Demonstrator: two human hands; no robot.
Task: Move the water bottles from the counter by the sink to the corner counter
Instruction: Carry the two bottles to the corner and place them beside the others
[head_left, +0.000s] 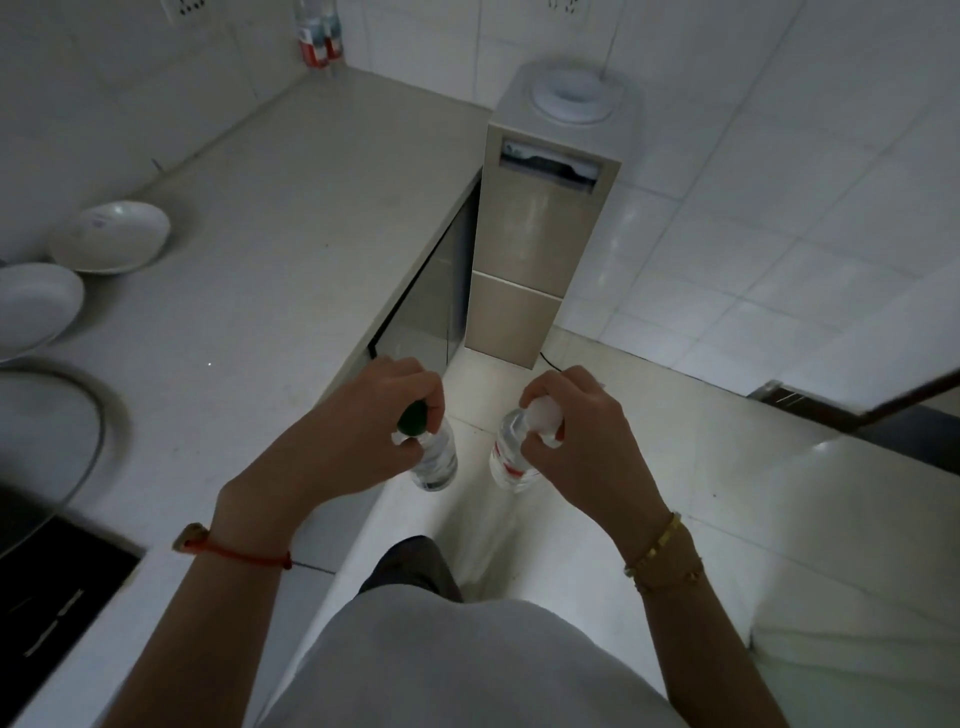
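Hands hold one bottle each, out over the pale floor tiles (597, 545) just past the front edge of the counter (291, 249). The left hand (363, 421) has its fingers curled tight round the neck of a clear bottle with a green cap (434, 457), which hangs down below the fist and tilts a little. The right hand (576, 431) grips the top of a clear bottle with a white cap and red label (508, 462) the same way, fingers closed over the cap end, the body hanging beneath. The two bottles are near each other but apart.

Far back, in the corner where the counter meets the tiled wall, two more bottles with red labels (318, 39) stand upright, side by side and touching or nearly so. On the left of the counter lie two white plates (111, 236), one propped against the wall, and the rim of a round metal basin (78, 410) shows nearer the camera. A dark stovetop (47, 577) sits at the lower left. To the right of the counter's end stands a beige water dispenser (540, 228) against the wall. A red cord (234, 553) circles the left wrist and a gold bracelet (660, 551) the right.
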